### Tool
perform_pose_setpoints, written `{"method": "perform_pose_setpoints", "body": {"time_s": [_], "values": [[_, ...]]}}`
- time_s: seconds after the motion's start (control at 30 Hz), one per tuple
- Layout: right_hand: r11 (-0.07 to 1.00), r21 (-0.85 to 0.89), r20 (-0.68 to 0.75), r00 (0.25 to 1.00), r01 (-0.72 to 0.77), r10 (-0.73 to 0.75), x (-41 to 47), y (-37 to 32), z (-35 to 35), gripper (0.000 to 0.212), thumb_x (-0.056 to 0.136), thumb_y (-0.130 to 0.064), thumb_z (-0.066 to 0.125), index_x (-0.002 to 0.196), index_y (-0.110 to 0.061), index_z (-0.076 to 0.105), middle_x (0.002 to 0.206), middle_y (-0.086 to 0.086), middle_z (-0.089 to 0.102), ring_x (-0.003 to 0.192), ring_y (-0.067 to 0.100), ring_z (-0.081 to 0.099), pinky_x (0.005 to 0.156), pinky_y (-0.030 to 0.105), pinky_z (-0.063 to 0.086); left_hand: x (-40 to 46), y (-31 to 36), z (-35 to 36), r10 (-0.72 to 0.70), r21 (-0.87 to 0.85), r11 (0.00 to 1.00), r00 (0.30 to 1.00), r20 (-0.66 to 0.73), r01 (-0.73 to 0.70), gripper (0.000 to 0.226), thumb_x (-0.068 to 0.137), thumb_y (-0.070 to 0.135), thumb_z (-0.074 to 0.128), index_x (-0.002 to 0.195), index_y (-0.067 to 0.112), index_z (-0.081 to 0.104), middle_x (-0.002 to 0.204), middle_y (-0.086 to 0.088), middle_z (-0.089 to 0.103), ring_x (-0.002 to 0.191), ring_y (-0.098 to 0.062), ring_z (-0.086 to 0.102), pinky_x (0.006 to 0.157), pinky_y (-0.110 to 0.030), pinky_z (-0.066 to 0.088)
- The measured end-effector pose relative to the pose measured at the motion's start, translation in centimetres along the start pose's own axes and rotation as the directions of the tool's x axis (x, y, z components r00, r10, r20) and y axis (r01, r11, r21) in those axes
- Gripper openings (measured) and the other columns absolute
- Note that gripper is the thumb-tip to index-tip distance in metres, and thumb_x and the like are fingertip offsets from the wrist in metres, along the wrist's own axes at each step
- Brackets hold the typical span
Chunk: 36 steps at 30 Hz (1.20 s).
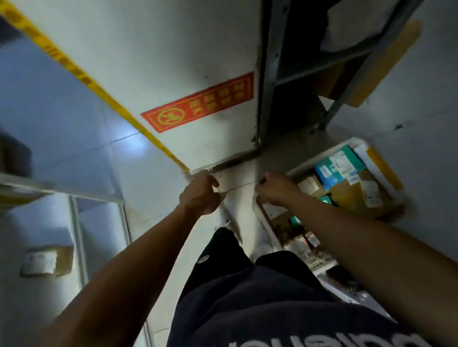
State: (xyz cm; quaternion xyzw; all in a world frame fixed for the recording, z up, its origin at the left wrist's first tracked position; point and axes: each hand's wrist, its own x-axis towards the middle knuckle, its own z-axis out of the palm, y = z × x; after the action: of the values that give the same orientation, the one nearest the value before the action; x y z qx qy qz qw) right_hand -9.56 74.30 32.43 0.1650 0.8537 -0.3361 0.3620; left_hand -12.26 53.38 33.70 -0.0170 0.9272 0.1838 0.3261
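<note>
The left hand (200, 195) curls tightly on the left edge of a white flat package (237, 185), and the right hand (277, 190) clamps its right edge. The package hangs between them over the legs, just left of a crate (333, 150) of parcels.

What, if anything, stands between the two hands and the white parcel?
Nothing visible does. The left hand and right hand hold the white parcel by its opposite edges, fingers curled on it.
</note>
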Motion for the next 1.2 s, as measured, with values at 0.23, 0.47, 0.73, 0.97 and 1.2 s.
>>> {"method": "perform_pose_setpoints", "body": {"time_s": [0.23, 0.47, 0.73, 0.97, 1.2], "values": [[0.913, -0.309, 0.156, 0.961, 0.265, -0.227, -3.0, -10.5, 7.4, 0.025, 0.096, -0.025, 0.052, 0.09, -0.006, 0.067, 0.093, 0.011, 0.065, 0.092, 0.03, 0.063, 0.075, 0.032, 0.046, -8.5, -11.3, -1.1, -0.24, -0.225, 0.955, 0.95, -0.2, 0.194, 0.035, 0.092, 0.024, 0.056, 0.126, 0.029, 0.061, 0.126, 0.0, 0.066, 0.118, -0.022, 0.06, 0.096, -0.038, 0.051], [0.669, -0.49, 0.352, 0.829, 0.558, -0.434, -8.4, -21.2, 18.3, 0.031, 0.095, -0.033, 0.055, 0.115, -0.013, 0.068, 0.121, 0.008, 0.067, 0.114, 0.029, 0.062, 0.095, 0.034, 0.049, -20.8, -23.0, -0.8, -0.539, -0.495, 0.791, 0.793, -0.285, 0.36, 0.035, 0.088, 0.028, 0.057, 0.122, 0.033, 0.063, 0.125, 0.001, 0.066, 0.113, -0.023, 0.063, 0.092, -0.036, 0.054], [0.289, -0.467, 0.644, 0.546, 0.836, -0.536, -18.0, -30.2, 34.5, 0.028, 0.096, -0.037, 0.054, 0.114, -0.018, 0.065, 0.116, 0.008, 0.066, 0.101, 0.031, 0.063, 0.088, 0.04, 0.056, -36.3, -33.9, 1.9, -0.809, -0.731, 0.531, 0.514, -0.286, 0.429, 0.034, 0.088, 0.021, 0.058, 0.121, 0.023, 0.067, 0.118, -0.002, 0.071, 0.1, -0.025, 0.07, 0.089, -0.033, 0.056], [0.015, -0.343, 0.829, 0.31, 0.939, -0.467, -26.1, -32.3, 44.2, 0.012, 0.096, -0.033, 0.056, 0.092, -0.027, 0.065, 0.111, 0.005, 0.07, 0.096, 0.03, 0.063, 0.073, 0.032, 0.047, -45.1, -36.3, 7.0, -0.967, -0.902, 0.221, 0.203, -0.154, 0.37, 0.03, 0.085, 0.022, 0.066, 0.115, 0.023, 0.07, 0.118, -0.005, 0.071, 0.107, -0.024, 0.067, 0.096, -0.035, 0.054], [-0.118, -0.229, 0.928, 0.181, 0.966, -0.326, -32.6, -31.2, 50.2, 0.02, 0.094, -0.032, 0.055, 0.104, -0.02, 0.068, 0.112, 0.005, 0.07, 0.104, 0.03, 0.064, 0.092, 0.04, 0.054, -50.3, -35.4, 11.5, -0.999, -0.961, -0.024, -0.026, 0.018, 0.276, 0.031, 0.087, 0.021, 0.06, 0.115, 0.024, 0.072, 0.121, -0.003, 0.072, 0.111, -0.023, 0.067, 0.096, -0.031, 0.053]]}}
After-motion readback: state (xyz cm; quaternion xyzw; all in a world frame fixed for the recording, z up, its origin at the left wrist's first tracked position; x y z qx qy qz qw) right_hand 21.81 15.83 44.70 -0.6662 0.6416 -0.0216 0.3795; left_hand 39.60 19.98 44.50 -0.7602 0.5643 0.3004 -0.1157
